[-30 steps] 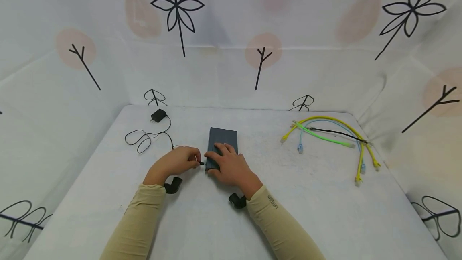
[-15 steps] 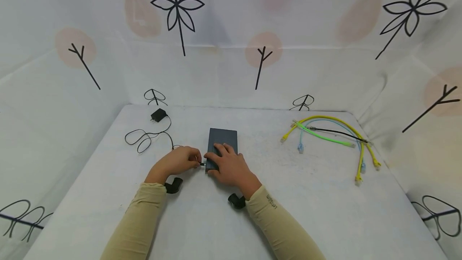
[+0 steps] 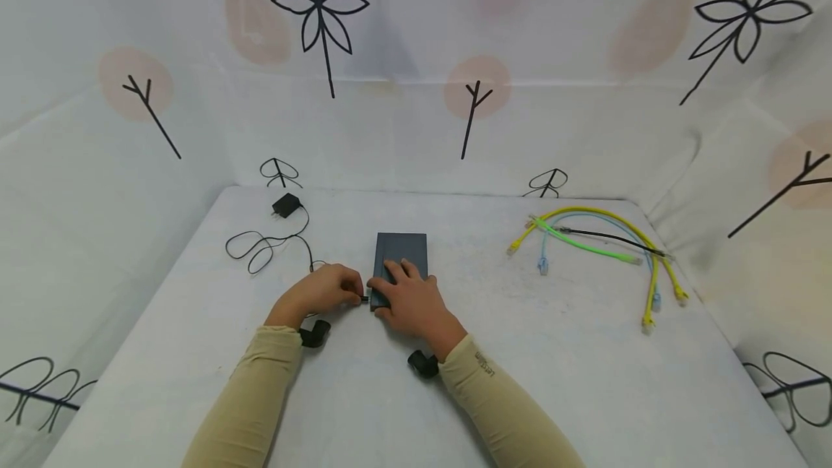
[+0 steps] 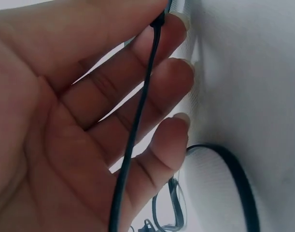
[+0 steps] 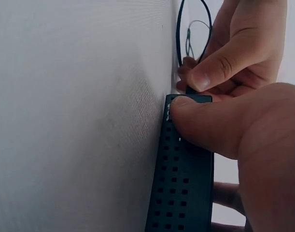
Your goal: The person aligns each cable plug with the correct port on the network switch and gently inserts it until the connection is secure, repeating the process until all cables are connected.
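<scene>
A dark blue-grey network switch [image 3: 403,245] lies flat on the white table. My right hand [image 3: 412,303] holds it, fingers spread over its top and the thumb on its near side. The right wrist view shows that thumb [image 5: 200,116] against the vented face. At the switch's left side, my left hand [image 3: 325,289] pinches the black plug [image 3: 365,300] of a power cord between thumb and fingers. From the plug, the thin cord [image 4: 137,113] runs across the left palm. How deep the plug sits in its socket is hidden.
The cord loops back to a black power adapter [image 3: 286,205] at the far left. Several network cables lie at the right: yellow [image 3: 588,210], light blue [image 3: 543,264], green [image 3: 588,248] and a black one [image 3: 604,237]. White printed cloth walls stand behind and beside the table.
My left hand has moved slightly right and towards me, bringing the plug closer to the switch. Its silver tip, visible half a second ago, is out of sight. The right hand keeps its hold.
</scene>
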Motion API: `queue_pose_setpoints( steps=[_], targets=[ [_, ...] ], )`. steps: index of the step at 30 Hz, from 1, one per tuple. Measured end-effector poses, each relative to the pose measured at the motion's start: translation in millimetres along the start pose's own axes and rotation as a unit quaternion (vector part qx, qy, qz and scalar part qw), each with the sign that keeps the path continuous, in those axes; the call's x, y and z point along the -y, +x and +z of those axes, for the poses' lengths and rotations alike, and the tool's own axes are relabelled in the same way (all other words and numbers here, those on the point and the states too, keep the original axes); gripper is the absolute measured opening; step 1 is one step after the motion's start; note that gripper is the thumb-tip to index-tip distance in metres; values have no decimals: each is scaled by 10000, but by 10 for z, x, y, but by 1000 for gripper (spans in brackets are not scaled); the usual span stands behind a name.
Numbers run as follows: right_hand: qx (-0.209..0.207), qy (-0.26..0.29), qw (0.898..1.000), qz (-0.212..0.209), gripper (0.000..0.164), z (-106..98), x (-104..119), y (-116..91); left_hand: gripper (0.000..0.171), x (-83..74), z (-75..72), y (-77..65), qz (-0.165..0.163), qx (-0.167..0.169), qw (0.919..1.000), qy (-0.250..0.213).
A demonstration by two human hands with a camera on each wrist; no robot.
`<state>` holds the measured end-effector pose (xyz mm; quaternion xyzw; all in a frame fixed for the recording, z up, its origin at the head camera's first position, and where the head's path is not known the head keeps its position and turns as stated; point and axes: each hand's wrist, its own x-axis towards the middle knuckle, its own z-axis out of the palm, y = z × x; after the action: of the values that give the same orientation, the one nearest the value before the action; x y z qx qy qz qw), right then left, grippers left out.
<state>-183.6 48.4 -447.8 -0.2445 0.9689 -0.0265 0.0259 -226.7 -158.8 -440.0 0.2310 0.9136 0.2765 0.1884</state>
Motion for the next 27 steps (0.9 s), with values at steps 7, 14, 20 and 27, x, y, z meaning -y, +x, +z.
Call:
queue_pose_setpoints(
  steps=[7, 14, 20, 27],
  targets=[
    [100, 104, 9997, 179, 59, -26, 2, 0, 5, -6, -1, 14, -126, 61, 9995, 278],
    [317, 304, 9985, 317, 62, -46, 3, -7, 3, -26, -7, 13, -216, 80, 9986, 477],
    [367, 602, 9972, 259, 61, -51, 0, -32, 3, -31, -10, 7, -126, 84, 9988, 461],
    [287, 750, 9965, 244, 63, -36, 6, -57, 3, -24, -9, 5, 49, 57, 9993, 361]
  ],
)
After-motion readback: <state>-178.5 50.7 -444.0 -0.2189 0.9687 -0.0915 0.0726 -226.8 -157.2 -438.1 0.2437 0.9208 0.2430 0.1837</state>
